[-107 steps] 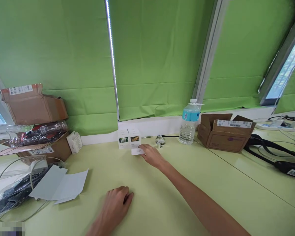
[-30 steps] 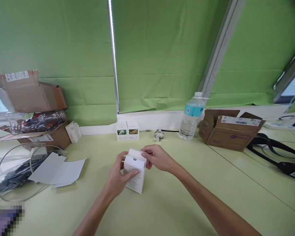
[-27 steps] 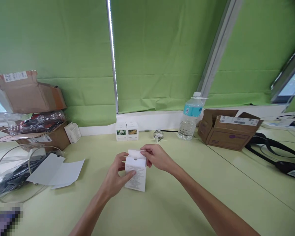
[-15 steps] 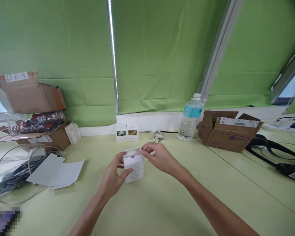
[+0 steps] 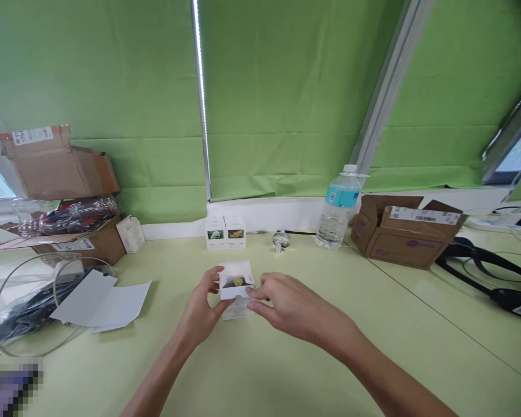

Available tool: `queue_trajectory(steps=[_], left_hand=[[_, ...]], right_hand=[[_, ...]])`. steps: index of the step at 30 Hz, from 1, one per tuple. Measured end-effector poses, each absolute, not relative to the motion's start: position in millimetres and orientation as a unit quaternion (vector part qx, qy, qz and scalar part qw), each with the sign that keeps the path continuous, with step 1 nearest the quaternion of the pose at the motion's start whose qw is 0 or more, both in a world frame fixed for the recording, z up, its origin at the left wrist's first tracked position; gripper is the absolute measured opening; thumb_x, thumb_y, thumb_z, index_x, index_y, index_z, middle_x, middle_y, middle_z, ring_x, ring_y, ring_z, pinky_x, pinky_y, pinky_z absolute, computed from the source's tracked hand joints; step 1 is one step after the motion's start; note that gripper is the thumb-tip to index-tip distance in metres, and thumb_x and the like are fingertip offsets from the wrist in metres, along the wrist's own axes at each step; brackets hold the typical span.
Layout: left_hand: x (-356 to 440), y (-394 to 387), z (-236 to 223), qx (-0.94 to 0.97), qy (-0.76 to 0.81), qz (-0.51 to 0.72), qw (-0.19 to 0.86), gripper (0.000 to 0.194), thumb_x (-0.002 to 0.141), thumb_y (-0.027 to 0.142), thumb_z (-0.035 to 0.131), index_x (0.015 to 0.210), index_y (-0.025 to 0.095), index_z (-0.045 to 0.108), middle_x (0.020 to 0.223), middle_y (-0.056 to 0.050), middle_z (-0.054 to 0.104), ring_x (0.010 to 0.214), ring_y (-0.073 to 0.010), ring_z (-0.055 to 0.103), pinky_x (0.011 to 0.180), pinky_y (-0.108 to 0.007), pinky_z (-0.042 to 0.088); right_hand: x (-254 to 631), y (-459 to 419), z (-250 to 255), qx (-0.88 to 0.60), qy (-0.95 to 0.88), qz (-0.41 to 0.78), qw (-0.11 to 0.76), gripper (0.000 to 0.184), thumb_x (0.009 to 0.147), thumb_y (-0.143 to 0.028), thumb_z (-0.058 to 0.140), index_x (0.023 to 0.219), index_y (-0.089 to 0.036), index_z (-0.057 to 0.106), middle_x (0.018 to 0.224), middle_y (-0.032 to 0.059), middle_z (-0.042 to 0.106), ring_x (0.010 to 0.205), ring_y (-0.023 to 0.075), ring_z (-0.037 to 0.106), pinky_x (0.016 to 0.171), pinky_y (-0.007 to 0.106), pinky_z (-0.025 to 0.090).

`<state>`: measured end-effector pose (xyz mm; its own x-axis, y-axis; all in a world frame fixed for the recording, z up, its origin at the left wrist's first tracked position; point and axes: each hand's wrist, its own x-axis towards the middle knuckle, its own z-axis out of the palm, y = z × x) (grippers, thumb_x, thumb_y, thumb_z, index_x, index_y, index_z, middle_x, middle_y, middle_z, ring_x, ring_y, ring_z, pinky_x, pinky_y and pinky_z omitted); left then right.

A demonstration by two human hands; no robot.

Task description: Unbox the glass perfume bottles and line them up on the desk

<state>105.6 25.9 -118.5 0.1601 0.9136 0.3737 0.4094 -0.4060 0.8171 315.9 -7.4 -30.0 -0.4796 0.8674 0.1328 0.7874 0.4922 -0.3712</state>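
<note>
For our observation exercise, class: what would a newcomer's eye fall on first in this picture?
First, the two hands at the centre: the left hand and right hand together grip a small white box with a picture on its upper face, above the pale green table. Behind them, two similar boxes stand side by side at the table's far edge. Green blinds fill the background, with a water bottle to the right.

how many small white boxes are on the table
4: one held between the left hand and right hand at, two side by side at the wall, one by the left cardboard box. Others may be hidden.
</note>
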Motion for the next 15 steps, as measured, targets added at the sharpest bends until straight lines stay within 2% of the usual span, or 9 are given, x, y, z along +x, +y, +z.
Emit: queue_trajectory(steps=[4,9,15], left_hand=[[107,20,-109,0.721,0.433,0.445,0.308,0.053,0.081,0.027,0.061,0.130,0.027,0.041,0.118,-0.006,0.063,0.100,-0.0203,0.063,0.089,-0.040,0.051],[104,16,-101,0.736,0.424,0.432,0.303,0.052,0.080,0.032,0.066,0.127,0.030,0.046,0.127,-0.005,0.058,0.108,-0.0220,0.061,0.089,-0.038,0.052],[104,21,-104,0.733,0.424,0.463,0.262,0.024,0.091,0.036,0.051,0.110,0.026,0.060,0.119,-0.005,0.061,0.108,-0.0189,0.060,0.090,-0.035,0.053]], right_hand=[[314,-14,-36,-0.515,-0.840,0.114,0.129,0.032,0.090,-0.044,0.049,0.077,-0.020,0.065,0.077,0.0067,0.062,0.066,0.0197,0.056,0.053,0.028,0.029],[316,-16,-33,-0.510,-0.847,0.111,0.105,0.033,0.093,-0.042,0.043,0.077,-0.022,0.064,0.069,0.0036,0.058,0.059,0.0169,0.051,0.050,0.027,0.025],[312,-16,-33,-0.501,-0.855,0.073,0.111,0.037,0.094,-0.038,0.041,0.072,-0.021,0.065,0.064,0.0034,0.057,0.054,0.0151,0.048,0.049,0.028,0.021]])
